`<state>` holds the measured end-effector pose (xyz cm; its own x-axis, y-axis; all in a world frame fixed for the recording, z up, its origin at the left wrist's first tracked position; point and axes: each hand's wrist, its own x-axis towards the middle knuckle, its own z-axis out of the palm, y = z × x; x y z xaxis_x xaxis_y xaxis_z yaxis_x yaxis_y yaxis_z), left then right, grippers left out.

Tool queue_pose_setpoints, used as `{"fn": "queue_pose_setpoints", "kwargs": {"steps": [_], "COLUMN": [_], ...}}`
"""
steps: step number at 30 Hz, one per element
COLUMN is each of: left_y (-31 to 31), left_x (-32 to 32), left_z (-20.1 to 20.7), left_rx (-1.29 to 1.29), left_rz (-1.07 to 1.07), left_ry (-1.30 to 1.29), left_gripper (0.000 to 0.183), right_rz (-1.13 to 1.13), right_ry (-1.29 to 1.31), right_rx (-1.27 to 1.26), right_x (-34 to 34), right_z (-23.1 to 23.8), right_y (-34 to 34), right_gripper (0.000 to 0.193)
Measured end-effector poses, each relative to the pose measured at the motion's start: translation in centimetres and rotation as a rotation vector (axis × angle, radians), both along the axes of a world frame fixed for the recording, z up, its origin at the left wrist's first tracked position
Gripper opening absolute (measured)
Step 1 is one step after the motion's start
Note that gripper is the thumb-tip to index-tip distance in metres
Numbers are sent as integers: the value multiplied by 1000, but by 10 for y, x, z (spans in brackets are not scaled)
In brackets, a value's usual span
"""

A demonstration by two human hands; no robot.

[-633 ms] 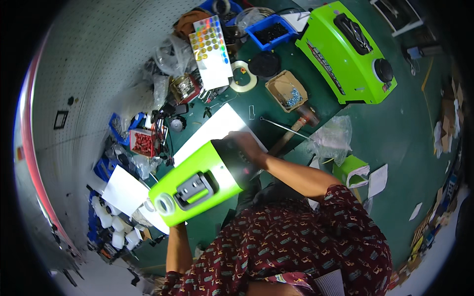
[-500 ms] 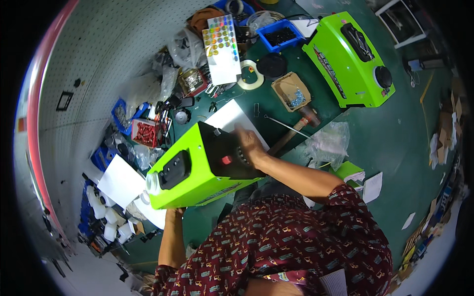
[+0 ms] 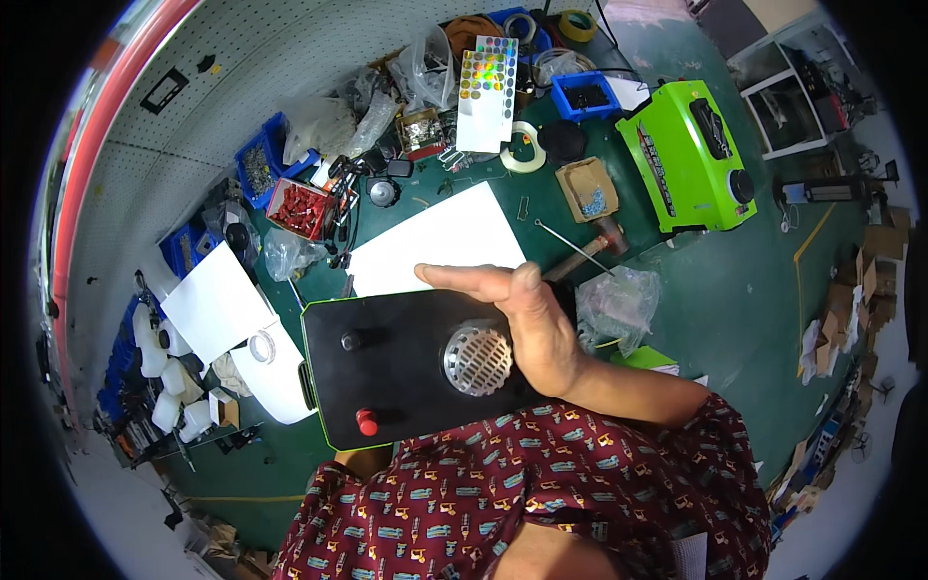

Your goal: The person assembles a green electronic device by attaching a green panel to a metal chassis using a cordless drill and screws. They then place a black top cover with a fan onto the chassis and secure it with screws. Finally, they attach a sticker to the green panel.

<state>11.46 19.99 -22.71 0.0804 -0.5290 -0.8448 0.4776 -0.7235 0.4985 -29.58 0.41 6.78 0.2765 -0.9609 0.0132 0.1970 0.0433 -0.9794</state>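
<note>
A boxy lime-green portable heater is tipped up so that its black end panel [image 3: 406, 353] faces me. On the panel are a round metal grille [image 3: 478, 360], a red capped fitting [image 3: 365, 421] and a dark stub [image 3: 351, 340]. My right hand [image 3: 536, 324] lies against the panel's right side by the grille, fingers stretched out flat and thumb raised. Only a bit of my left forearm [image 3: 365, 462] shows below the heater; that hand is hidden under or behind it. White paper [image 3: 440, 237] lies just beyond the panel.
Another green heater [image 3: 691, 159] stands at the far right. A hammer [image 3: 585, 253], a cardboard tray [image 3: 587, 189] of small blue parts, a tape roll [image 3: 523, 147] and a plastic bag [image 3: 619, 307] lie nearer. Left are red parts in a box [image 3: 301, 209] and white bottles [image 3: 166, 372].
The heater has been turned from lying with its green top and handle in view to showing its black end panel. My right hand has shifted right and nearer, its fingers now flat.
</note>
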Motion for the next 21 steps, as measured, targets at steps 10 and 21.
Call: {"fn": "queue_pose_setpoints", "kwargs": {"steps": [10, 21], "left_y": [10, -91], "left_x": [-36, -130], "left_z": [-33, -31], "left_rx": [15, -127], "left_rz": [-45, -34], "left_ry": [160, 551], "left_gripper": [55, 58], "right_rz": [740, 676], "right_ry": [657, 740], "right_rx": [40, -55], "right_x": [-46, -49], "right_z": [39, 11], "right_y": [-25, -30], "right_gripper": [73, 68]}}
